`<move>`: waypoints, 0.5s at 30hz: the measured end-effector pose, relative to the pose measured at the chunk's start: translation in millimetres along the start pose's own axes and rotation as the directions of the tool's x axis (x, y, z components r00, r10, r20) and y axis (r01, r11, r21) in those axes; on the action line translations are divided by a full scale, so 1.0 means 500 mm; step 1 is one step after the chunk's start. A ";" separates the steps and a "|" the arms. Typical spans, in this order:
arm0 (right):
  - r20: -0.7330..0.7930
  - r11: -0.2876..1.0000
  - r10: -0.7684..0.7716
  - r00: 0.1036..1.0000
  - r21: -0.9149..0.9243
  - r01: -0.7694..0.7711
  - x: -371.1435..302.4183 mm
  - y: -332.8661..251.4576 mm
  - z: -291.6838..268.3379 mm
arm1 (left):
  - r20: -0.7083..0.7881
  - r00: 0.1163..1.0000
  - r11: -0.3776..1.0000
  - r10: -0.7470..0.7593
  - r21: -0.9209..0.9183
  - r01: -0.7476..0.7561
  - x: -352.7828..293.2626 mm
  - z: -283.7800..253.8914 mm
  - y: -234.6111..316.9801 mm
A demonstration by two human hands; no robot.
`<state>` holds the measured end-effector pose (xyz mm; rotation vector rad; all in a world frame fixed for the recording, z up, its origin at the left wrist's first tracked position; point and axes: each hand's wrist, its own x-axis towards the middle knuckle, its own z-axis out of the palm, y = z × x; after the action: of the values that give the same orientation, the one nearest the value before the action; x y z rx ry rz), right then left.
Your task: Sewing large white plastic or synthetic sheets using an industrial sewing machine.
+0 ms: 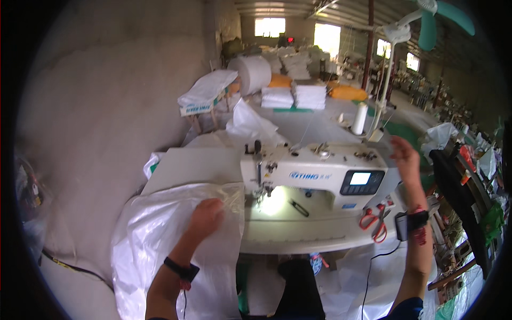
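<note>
Glossy white plastic sheet [154, 229], wrinkled and limp, just left of the white sewing machine [312, 168].

Sewing machine [298, 164] blocks mid-frame; gap under its arm, partly taken by black snips [299, 208]. Open strip along table [293, 231] front, lower center, between white sheet [160, 234] left and scissors [380, 218] right. Thread cone [359, 118], fan pole [386, 80] obstruct upper right.

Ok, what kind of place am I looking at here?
Most likely a sewing workshop, probably one making sacks: there's an industrial sewing machine with its lamp lit, a white thread cone behind it, and folded stacks of white sheeting beyond.
</note>
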<state>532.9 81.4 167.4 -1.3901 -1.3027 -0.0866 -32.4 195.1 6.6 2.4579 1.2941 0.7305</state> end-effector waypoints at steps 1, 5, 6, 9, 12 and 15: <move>0.065 0.998 -0.042 0.997 -0.033 0.045 0.005 -0.051 0.043 | -0.015 0.999 1.000 0.029 -0.011 -0.029 0.006 0.011 0.047; 0.395 0.869 -0.346 0.851 -0.208 0.449 0.020 -0.213 0.238 | -0.007 0.959 0.871 0.283 0.420 -0.254 -0.031 0.070 0.115; 0.444 0.776 -0.442 0.779 -0.245 0.580 0.030 -0.216 0.265 | -0.035 0.959 0.857 0.280 0.460 -0.233 -0.025 0.101 0.112; 0.650 0.720 -0.374 0.662 -0.247 0.649 0.049 -0.229 0.355 | -0.106 0.981 0.935 0.161 0.336 -0.117 -0.050 0.160 0.046; 0.718 0.667 -0.332 0.612 -0.281 0.690 0.086 -0.152 0.402 | -0.127 0.970 0.946 0.209 0.278 -0.168 -0.055 0.165 0.025; 0.770 0.665 -0.178 0.613 -0.365 0.652 0.094 -0.193 0.385 | -0.134 0.965 0.939 0.225 0.294 -0.178 -0.072 0.138 0.026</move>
<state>366.6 222.9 199.3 -1.6800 -2.4297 -0.4189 -2.9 158.1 -56.2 2.8452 1.2912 0.8717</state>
